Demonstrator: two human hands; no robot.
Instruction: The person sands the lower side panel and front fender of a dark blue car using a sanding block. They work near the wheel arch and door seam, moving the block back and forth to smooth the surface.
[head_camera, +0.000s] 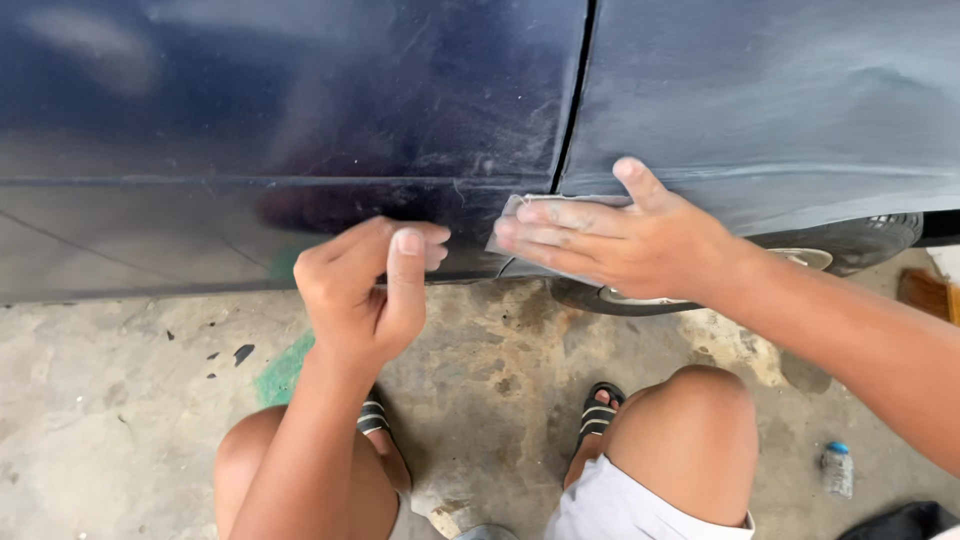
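A dark blue car body (300, 110) fills the top of the view, with a vertical panel gap (572, 110) between its door and rear panel. My right hand (630, 240) lies flat with fingers stretched, pressing a grey sheet of sandpaper (510, 215) against the lower panel by the gap. My left hand (365, 290) hovers just left of it, fingers curled and thumb against the fingertips, holding nothing that I can see. The paint around the gap looks dull and scuffed.
I squat on stained concrete floor (100, 400), with my knees and striped sandals (598, 410) below. A tyre (860, 240) shows under the rear panel. A small plastic bottle (836, 468) lies at lower right, a green paint patch (285, 370) at left.
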